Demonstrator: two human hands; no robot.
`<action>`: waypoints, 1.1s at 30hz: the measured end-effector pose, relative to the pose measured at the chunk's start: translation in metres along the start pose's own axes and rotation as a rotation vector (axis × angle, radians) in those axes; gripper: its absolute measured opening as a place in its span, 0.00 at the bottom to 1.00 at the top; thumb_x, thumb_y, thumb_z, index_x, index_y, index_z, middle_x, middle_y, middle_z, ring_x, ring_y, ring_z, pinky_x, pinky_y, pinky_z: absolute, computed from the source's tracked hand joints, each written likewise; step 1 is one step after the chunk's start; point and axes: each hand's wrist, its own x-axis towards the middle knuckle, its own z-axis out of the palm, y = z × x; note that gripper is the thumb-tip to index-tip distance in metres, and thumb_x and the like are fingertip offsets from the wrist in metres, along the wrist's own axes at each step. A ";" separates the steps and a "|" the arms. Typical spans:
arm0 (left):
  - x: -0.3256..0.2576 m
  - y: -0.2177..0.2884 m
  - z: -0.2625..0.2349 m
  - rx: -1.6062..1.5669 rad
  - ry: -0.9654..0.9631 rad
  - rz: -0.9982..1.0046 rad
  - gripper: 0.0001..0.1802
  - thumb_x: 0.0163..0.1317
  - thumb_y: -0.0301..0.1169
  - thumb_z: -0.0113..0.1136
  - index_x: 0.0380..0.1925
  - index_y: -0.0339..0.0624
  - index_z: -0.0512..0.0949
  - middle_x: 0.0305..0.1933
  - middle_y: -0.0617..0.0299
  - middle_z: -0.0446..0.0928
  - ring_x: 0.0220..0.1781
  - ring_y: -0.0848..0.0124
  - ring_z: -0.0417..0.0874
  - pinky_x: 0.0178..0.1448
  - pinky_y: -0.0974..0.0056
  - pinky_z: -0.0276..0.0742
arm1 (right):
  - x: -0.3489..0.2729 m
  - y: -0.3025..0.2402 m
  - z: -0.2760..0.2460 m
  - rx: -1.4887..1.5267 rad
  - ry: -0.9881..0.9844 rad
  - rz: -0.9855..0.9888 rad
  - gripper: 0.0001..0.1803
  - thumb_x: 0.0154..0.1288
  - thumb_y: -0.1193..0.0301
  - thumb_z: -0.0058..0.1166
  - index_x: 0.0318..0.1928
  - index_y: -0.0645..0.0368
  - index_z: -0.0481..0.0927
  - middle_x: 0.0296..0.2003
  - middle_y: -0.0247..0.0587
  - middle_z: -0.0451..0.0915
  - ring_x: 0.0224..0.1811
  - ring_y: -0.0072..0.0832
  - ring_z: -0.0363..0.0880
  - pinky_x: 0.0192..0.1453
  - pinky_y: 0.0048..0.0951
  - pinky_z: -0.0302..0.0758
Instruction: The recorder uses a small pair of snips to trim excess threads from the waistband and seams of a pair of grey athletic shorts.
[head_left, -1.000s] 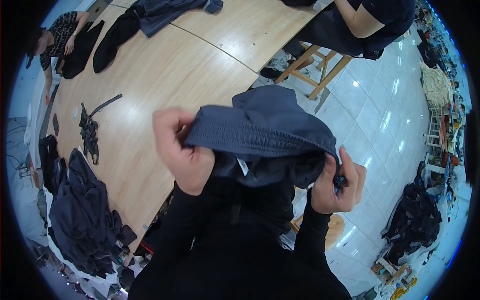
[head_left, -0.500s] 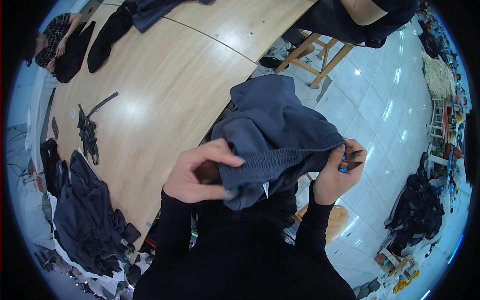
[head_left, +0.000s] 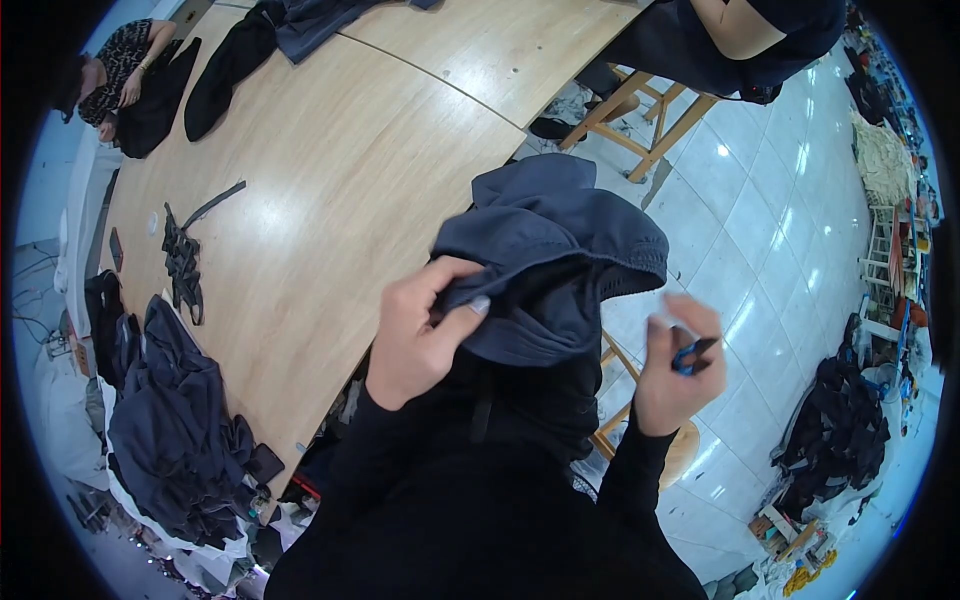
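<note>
Dark blue-grey trousers (head_left: 560, 222) with a gathered elastic waistband hang bunched in front of me, at the table's edge. My left hand (head_left: 425, 325) pinches the waistband's left side between thumb and fingers. The waist opening faces me, and its gathered part curls at the right. Just right of the fabric and apart from it, my right hand (head_left: 680, 370) is closed around small blue-and-black thread snips (head_left: 692, 354). Its fingertips are a little blurred, and most of the snips is hidden in the palm.
On the wooden table (head_left: 320, 210) lie a bundle of black straps (head_left: 182, 262) and a heap of dark garments (head_left: 170, 430). A wooden stool (head_left: 635, 125) with a seated person stands ahead right. Another person (head_left: 125, 80) handles black cloth far left. Dark cloth (head_left: 838, 430) is piled at right.
My right hand has let go of the waistband and moved slightly down, keeping the snips. The trousers have turned in my left hand, and their waist opening now shows.
</note>
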 end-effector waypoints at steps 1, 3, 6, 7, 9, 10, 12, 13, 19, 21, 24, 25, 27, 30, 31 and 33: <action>-0.003 0.002 0.005 -0.255 -0.064 -0.057 0.16 0.69 0.23 0.62 0.56 0.32 0.83 0.50 0.60 0.84 0.47 0.72 0.81 0.52 0.70 0.75 | -0.008 0.002 -0.003 0.083 -0.159 -0.090 0.21 0.56 0.75 0.82 0.49 0.63 0.88 0.48 0.43 0.89 0.27 0.19 0.78 0.30 0.19 0.68; -0.008 0.011 0.016 -0.732 -0.194 -0.185 0.19 0.78 0.31 0.58 0.61 0.29 0.81 0.51 0.64 0.82 0.46 0.81 0.74 0.52 0.72 0.70 | -0.015 -0.010 0.002 0.133 -0.384 -0.202 0.28 0.51 0.64 0.87 0.49 0.63 0.88 0.48 0.47 0.89 0.34 0.27 0.86 0.33 0.21 0.75; -0.003 0.021 0.024 -0.900 -0.372 -0.102 0.32 0.75 0.29 0.56 0.77 0.29 0.68 0.65 0.58 0.77 0.64 0.71 0.78 0.70 0.68 0.71 | -0.020 -0.023 0.017 0.063 -0.415 -0.225 0.40 0.42 0.51 0.90 0.51 0.65 0.89 0.47 0.49 0.89 0.41 0.33 0.89 0.38 0.25 0.80; -0.001 0.027 0.024 -0.905 -0.377 -0.105 0.32 0.75 0.29 0.56 0.77 0.29 0.68 0.65 0.58 0.77 0.64 0.71 0.78 0.70 0.68 0.71 | -0.018 -0.028 0.018 0.031 -0.349 -0.238 0.42 0.41 0.50 0.90 0.51 0.65 0.88 0.47 0.49 0.89 0.41 0.34 0.89 0.38 0.27 0.80; 0.006 0.039 0.023 -1.012 -0.413 -0.053 0.46 0.67 0.28 0.59 0.84 0.30 0.56 0.78 0.53 0.65 0.82 0.63 0.66 0.84 0.59 0.60 | -0.008 -0.037 0.022 -0.003 -0.228 -0.308 0.43 0.38 0.48 0.90 0.50 0.65 0.89 0.45 0.46 0.89 0.39 0.36 0.87 0.36 0.28 0.80; 0.008 0.036 0.025 -1.011 -0.420 -0.054 0.46 0.67 0.28 0.59 0.84 0.30 0.56 0.78 0.53 0.65 0.82 0.63 0.66 0.84 0.59 0.60 | -0.007 -0.034 0.023 -0.006 -0.223 -0.305 0.43 0.38 0.48 0.90 0.50 0.65 0.89 0.45 0.46 0.89 0.39 0.36 0.87 0.36 0.28 0.80; 0.010 0.031 0.031 -1.033 -0.485 0.029 0.56 0.58 0.27 0.60 0.87 0.33 0.47 0.85 0.53 0.53 0.90 0.59 0.52 0.89 0.52 0.47 | -0.006 -0.028 0.022 -0.115 -0.128 -0.470 0.41 0.36 0.50 0.91 0.48 0.63 0.90 0.43 0.44 0.89 0.38 0.36 0.85 0.36 0.30 0.79; 0.009 0.033 0.033 -1.075 -0.512 0.013 0.61 0.53 0.28 0.61 0.87 0.33 0.44 0.87 0.54 0.48 0.91 0.60 0.47 0.91 0.50 0.42 | -0.005 -0.028 0.019 -0.119 -0.125 -0.467 0.41 0.36 0.50 0.91 0.48 0.63 0.90 0.43 0.44 0.89 0.38 0.36 0.85 0.36 0.30 0.79; 0.003 0.033 0.046 -0.658 -0.341 0.047 0.50 0.58 0.18 0.62 0.84 0.35 0.58 0.76 0.51 0.67 0.78 0.61 0.71 0.80 0.55 0.67 | -0.010 -0.012 0.006 -0.306 -0.138 -0.433 0.18 0.52 0.74 0.81 0.42 0.60 0.87 0.40 0.45 0.87 0.36 0.35 0.80 0.42 0.30 0.76; 0.005 0.030 0.041 -0.334 -0.255 0.093 0.45 0.60 0.16 0.63 0.81 0.35 0.65 0.69 0.48 0.75 0.71 0.61 0.81 0.73 0.58 0.78 | -0.012 -0.011 -0.004 0.046 -0.129 0.020 0.11 0.62 0.81 0.69 0.43 0.60 0.83 0.38 0.40 0.85 0.36 0.27 0.78 0.43 0.26 0.74; 0.007 0.025 0.032 0.131 -0.080 0.243 0.21 0.57 0.17 0.73 0.53 0.34 0.87 0.44 0.53 0.85 0.47 0.58 0.86 0.47 0.59 0.83 | -0.005 -0.003 -0.019 0.283 -0.144 0.217 0.07 0.70 0.77 0.64 0.45 0.62 0.81 0.37 0.33 0.82 0.37 0.18 0.74 0.42 0.23 0.70; 0.010 0.020 0.033 0.162 -0.022 0.355 0.13 0.55 0.19 0.75 0.42 0.36 0.88 0.41 0.57 0.84 0.44 0.58 0.84 0.46 0.57 0.79 | -0.004 -0.001 -0.022 0.399 -0.148 0.313 0.06 0.75 0.76 0.62 0.46 0.63 0.79 0.37 0.29 0.80 0.38 0.14 0.72 0.42 0.21 0.68; 0.010 0.020 0.031 0.192 0.001 0.375 0.13 0.54 0.19 0.76 0.41 0.37 0.88 0.40 0.58 0.83 0.43 0.59 0.83 0.50 0.57 0.77 | 0.000 0.003 -0.024 0.414 -0.157 0.337 0.06 0.75 0.75 0.62 0.46 0.62 0.79 0.36 0.28 0.79 0.37 0.14 0.71 0.43 0.21 0.67; 0.008 0.017 0.028 0.224 0.045 0.327 0.12 0.52 0.21 0.78 0.38 0.40 0.87 0.40 0.59 0.82 0.45 0.59 0.82 0.56 0.56 0.75 | 0.004 0.006 -0.024 0.459 -0.177 0.384 0.06 0.75 0.74 0.62 0.46 0.62 0.79 0.35 0.27 0.76 0.37 0.14 0.69 0.45 0.20 0.65; 0.008 0.015 0.027 0.215 0.062 0.263 0.12 0.51 0.22 0.79 0.36 0.41 0.87 0.42 0.59 0.82 0.47 0.59 0.81 0.59 0.54 0.73 | 0.004 0.010 -0.024 0.431 -0.168 0.349 0.05 0.75 0.74 0.61 0.46 0.62 0.79 0.35 0.27 0.76 0.37 0.14 0.68 0.44 0.19 0.65; 0.009 0.015 0.022 0.342 0.081 0.317 0.13 0.50 0.24 0.81 0.36 0.42 0.87 0.46 0.58 0.82 0.50 0.57 0.81 0.61 0.53 0.72 | 0.004 0.013 -0.024 0.403 -0.158 0.314 0.05 0.76 0.75 0.60 0.46 0.62 0.80 0.35 0.27 0.76 0.37 0.14 0.68 0.44 0.19 0.65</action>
